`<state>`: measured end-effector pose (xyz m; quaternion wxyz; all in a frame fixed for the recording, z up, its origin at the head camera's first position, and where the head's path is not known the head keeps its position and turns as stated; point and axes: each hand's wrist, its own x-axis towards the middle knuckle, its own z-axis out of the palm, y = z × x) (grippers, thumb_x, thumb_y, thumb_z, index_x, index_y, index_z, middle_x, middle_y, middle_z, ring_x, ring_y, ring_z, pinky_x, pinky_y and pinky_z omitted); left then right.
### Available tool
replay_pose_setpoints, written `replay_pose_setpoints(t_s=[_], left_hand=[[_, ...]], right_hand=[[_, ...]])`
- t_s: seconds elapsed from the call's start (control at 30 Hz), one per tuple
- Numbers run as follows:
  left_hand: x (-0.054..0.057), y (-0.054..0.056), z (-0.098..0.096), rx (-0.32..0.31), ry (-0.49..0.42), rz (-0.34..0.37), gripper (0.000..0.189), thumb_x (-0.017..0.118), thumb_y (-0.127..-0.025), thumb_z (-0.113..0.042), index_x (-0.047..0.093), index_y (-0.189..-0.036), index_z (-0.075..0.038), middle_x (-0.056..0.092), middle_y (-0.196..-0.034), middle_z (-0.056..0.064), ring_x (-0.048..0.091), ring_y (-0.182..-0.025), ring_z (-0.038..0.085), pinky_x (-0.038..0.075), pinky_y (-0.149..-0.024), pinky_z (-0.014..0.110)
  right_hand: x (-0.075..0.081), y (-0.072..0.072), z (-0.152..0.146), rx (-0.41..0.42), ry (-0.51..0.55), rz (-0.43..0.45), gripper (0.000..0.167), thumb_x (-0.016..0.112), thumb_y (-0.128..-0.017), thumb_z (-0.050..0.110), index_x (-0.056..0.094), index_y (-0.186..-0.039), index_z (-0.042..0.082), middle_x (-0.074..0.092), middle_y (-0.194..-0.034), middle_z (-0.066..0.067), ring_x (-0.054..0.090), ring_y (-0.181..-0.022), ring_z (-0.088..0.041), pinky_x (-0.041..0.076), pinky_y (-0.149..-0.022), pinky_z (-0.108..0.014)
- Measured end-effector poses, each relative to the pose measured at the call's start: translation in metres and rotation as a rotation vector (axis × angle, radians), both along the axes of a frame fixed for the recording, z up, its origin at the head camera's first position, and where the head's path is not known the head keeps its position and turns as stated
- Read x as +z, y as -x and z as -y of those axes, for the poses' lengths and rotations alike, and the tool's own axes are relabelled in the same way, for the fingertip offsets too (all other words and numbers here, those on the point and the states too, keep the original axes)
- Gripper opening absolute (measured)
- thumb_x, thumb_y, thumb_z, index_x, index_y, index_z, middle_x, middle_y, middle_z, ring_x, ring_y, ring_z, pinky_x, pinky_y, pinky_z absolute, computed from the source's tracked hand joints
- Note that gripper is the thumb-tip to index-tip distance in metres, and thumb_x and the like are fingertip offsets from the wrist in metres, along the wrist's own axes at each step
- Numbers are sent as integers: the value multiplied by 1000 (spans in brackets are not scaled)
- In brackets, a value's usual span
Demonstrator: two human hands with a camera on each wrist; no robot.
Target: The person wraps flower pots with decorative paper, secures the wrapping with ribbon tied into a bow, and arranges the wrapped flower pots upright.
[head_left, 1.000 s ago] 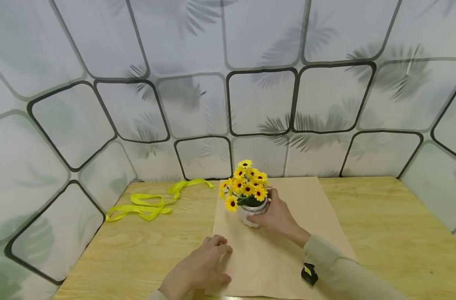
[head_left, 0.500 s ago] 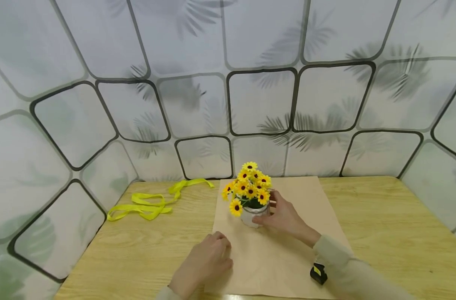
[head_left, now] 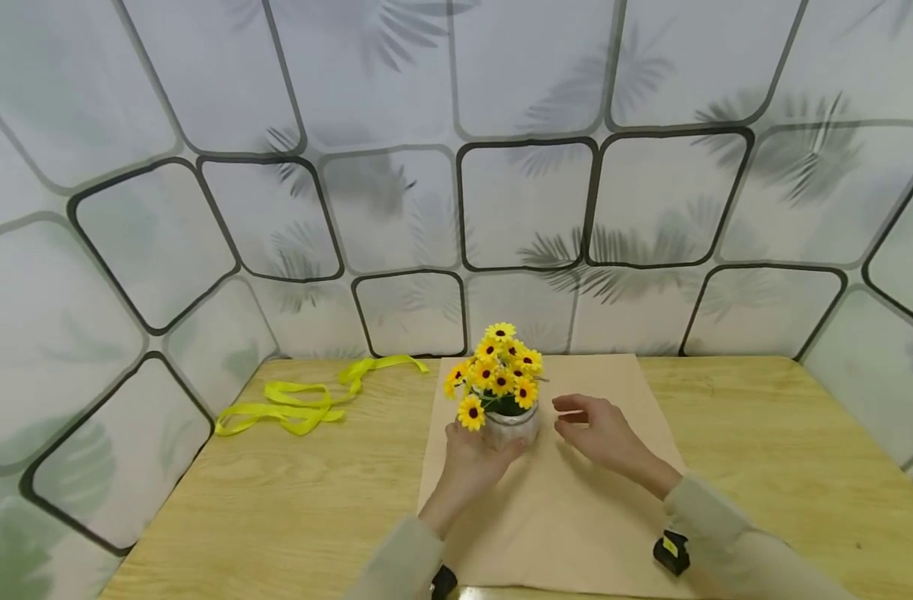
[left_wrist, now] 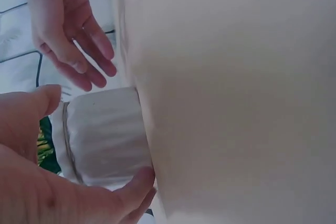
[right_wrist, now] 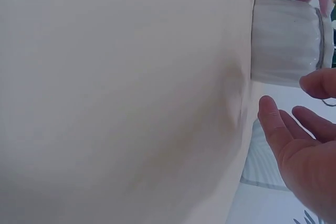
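Note:
A white flowerpot [head_left: 511, 427] holding yellow sunflower-like blooms [head_left: 501, 377] stands upright on a sheet of brown paper [head_left: 576, 533]. My left hand [head_left: 474, 467] is curled round the pot's left and front side. In the left wrist view, its fingertips [left_wrist: 140, 176] lie against the lower part of the pot [left_wrist: 107, 135], and its thumb is by the rim. To the right of the pot, a short gap away, my right hand [head_left: 602, 433] hangs with relaxed fingers and holds nothing. The right wrist view shows its fingertips [right_wrist: 268, 104] just off the pot [right_wrist: 286, 40].
A crumpled yellow ribbon [head_left: 298, 408] lies at the back left of the wooden table [head_left: 328, 508]. Behind the table hangs a patterned curtain-like backdrop [head_left: 531, 200]. A small black device [head_left: 671, 552] sits at the right sleeve.
My right hand has let go of the flowerpot and drawn back to the right. My left hand has moved forward from the paper's left edge to the pot, which shifted slightly right earlier.

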<state>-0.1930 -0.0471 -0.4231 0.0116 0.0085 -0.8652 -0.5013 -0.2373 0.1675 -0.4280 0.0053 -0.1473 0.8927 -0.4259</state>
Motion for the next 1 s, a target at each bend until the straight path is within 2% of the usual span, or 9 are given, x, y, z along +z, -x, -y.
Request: replay_pose_setpoints(t_s=[0.1, 0.23, 0.4, 0.5, 0.73, 0.93, 1.0], left_hand=[[-2, 6, -10, 39, 3, -29, 96, 84, -82, -40, 32, -157, -8, 41, -150, 27, 43, -132, 49, 40, -106, 64], [-3, 12, -19, 76, 8, -7, 101, 86, -79, -41, 32, -157, -7, 42, -153, 25, 40, -139, 51, 39, -111, 64], [-2, 16, -24, 104, -13, 22, 101, 89, -75, -42, 37, -153, -6, 49, -150, 21, 41, -141, 46, 39, -114, 61], [-1, 18, -23, 111, 5, 6, 96, 89, -75, -37, 40, -152, -7, 50, -149, 18, 43, -140, 42, 40, -114, 59], [-1, 20, -18, 50, 50, -14, 91, 85, -81, -36, 39, -154, -9, 50, -154, 14, 42, -145, 40, 35, -119, 59], [0, 22, -11, -18, 18, -93, 80, 83, -84, -32, 44, -149, -8, 58, -145, 14, 52, -138, 35, 43, -115, 51], [0, 23, -9, -35, 15, -82, 72, 81, -86, -33, 48, -145, -5, 62, -141, 15, 56, -133, 35, 47, -111, 51]], right_hand=[[0, -1, 0, -4, 0, 4, 36, 63, -99, 13, 64, -131, -4, 68, -130, -23, 69, -116, -39, 60, -90, -47], [0, -1, 1, -7, -3, 5, 33, 63, -99, 12, 66, -128, -4, 70, -128, -22, 69, -114, -39, 60, -90, -46], [2, 2, 3, -1, 13, 12, 32, 62, -99, 10, 66, -127, -5, 70, -127, -23, 69, -113, -39, 62, -87, -43], [2, 5, 4, 0, 15, 14, 32, 61, -99, 9, 66, -126, -5, 70, -126, -23, 70, -112, -39, 62, -86, -41], [1, 6, 2, -4, 7, 8, 30, 61, -99, 9, 68, -125, -5, 71, -124, -22, 70, -111, -38, 62, -86, -39], [-1, 8, 3, 9, 53, 24, 30, 58, -98, 3, 66, -126, -7, 70, -125, -25, 73, -105, -34, 62, -80, -33], [-3, 9, 4, 10, 84, 46, 31, 57, -99, 2, 65, -127, -8, 68, -127, -27, 73, -103, -33, 63, -78, -32]])
